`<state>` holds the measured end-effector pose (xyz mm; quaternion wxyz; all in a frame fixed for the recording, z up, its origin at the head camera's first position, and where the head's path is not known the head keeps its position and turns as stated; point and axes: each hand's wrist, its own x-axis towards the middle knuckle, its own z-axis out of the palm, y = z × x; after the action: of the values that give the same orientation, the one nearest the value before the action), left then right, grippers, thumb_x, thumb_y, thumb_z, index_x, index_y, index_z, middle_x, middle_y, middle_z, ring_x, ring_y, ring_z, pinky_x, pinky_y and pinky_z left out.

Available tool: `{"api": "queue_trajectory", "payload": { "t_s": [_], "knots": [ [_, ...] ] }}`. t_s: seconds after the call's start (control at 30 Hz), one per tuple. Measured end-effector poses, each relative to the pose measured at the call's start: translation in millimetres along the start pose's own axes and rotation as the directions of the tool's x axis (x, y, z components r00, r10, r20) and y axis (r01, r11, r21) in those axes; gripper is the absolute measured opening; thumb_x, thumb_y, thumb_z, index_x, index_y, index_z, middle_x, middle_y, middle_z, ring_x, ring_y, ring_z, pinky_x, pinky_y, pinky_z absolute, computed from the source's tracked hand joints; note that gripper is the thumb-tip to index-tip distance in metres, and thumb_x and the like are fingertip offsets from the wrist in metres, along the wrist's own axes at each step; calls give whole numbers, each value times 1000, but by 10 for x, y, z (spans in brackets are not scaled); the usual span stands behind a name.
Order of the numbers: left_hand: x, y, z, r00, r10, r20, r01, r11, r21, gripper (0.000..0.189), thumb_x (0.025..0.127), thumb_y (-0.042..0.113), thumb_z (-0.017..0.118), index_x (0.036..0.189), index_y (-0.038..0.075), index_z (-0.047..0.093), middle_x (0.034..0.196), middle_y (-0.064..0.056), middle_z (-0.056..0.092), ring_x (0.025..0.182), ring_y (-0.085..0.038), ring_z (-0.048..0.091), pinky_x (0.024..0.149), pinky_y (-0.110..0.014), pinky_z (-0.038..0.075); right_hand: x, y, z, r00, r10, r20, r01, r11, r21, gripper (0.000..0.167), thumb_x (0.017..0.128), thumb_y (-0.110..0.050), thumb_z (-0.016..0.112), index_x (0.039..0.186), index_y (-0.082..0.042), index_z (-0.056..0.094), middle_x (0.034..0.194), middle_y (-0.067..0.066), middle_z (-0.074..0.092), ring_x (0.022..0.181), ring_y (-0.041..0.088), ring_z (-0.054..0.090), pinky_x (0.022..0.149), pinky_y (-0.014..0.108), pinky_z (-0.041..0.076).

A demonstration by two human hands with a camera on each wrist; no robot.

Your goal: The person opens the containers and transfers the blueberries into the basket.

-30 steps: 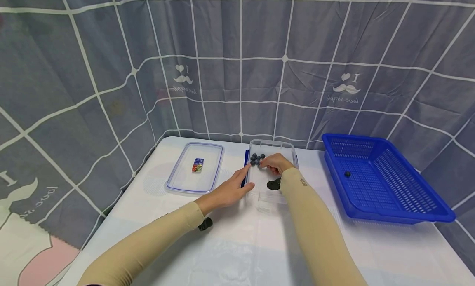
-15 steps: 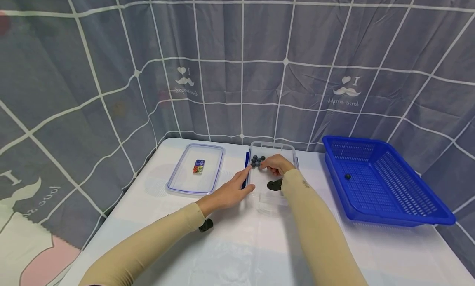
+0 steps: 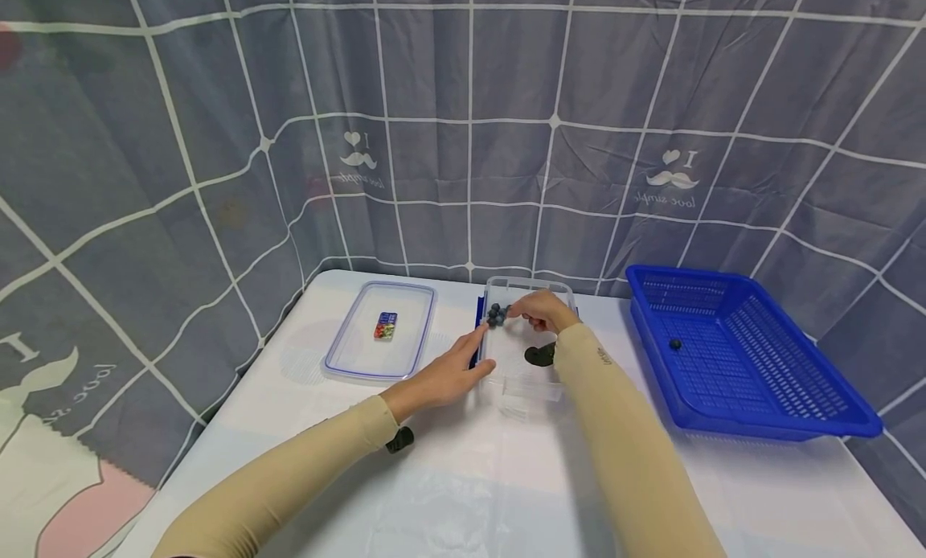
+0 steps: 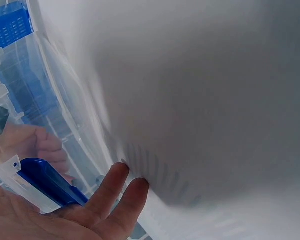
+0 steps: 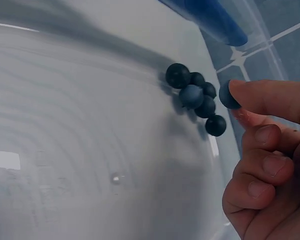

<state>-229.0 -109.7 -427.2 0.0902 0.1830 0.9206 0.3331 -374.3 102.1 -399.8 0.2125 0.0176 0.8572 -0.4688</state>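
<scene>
A clear plastic box (image 3: 506, 350) stands on the table, with several blueberries (image 3: 495, 315) clustered in its far left corner. My right hand (image 3: 544, 310) is inside the box; in the right wrist view, its thumb and index finger pinch one blueberry (image 5: 227, 95) just beside the cluster, while the other fingers curl towards the palm. My left hand (image 3: 447, 373) lies along the box's left side, fingers extended near a blue side clasp (image 4: 50, 182). In the left wrist view two of its fingertips appear to touch the white tabletop.
Left of the box lies a clear lid (image 3: 354, 359) with a blue seal and a colourful label (image 3: 386, 326). To the right stands a blue slotted basket (image 3: 738, 373) holding a single blueberry (image 3: 675, 344). A grey checked curtain (image 3: 434, 156) hangs behind the table.
My right hand has risen slightly and shifted a little away over the box, its fingers now above the cluster's right side. My left hand stays in place.
</scene>
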Motion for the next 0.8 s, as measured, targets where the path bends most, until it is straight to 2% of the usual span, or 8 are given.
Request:
{"api": "queue_trajectory", "payload": {
  "t_s": [0.17,0.23,0.4,0.63,0.8],
  "knots": [
    [-3,15,0,1000,-1,0,1,1000,7,78,102,65,36,163,33,0,169,-6,14,150,-34,30,120,-54,29,-26,-68,-89,999,-31,8,31,999,8,32,94,-21,71,122,-6,67,60,-3,39,52,11,32,55,25,34],
    [-6,22,-1,1000,-4,2,4,1000,9,78,102,65,36,163,34,-1,170,-6,14,150,-34,30,120,-54,29,-45,-97,-136,999,-36,5,36,999,26,37,94,-20,72,128,-6,66,60,-3,38,52,11,32,55,25,34],
    [-6,18,1,1000,-11,0,11,1000,9,79,101,67,35,163,34,0,170,-7,14,151,-35,29,120,-55,28,-119,-178,-255,997,-76,19,75,996,54,40,92,-18,73,129,-3,65,60,-3,36,53,12,31,54,25,33],
    [-12,10,-4,1000,2,-2,-2,1000,-2,78,101,66,35,163,34,0,170,-8,13,151,-35,27,120,-56,27,-227,-264,-449,991,-126,34,124,990,64,36,94,-19,72,126,-5,65,61,-3,38,52,12,31,54,26,32],
    [-11,0,0,1000,12,-10,-12,1000,5,78,102,66,35,163,34,0,170,-8,13,151,-35,27,121,-54,27,-352,-308,-618,985,-168,28,166,985,53,41,95,-18,70,132,-2,63,59,-5,36,52,11,30,55,26,32]
  ]
}}
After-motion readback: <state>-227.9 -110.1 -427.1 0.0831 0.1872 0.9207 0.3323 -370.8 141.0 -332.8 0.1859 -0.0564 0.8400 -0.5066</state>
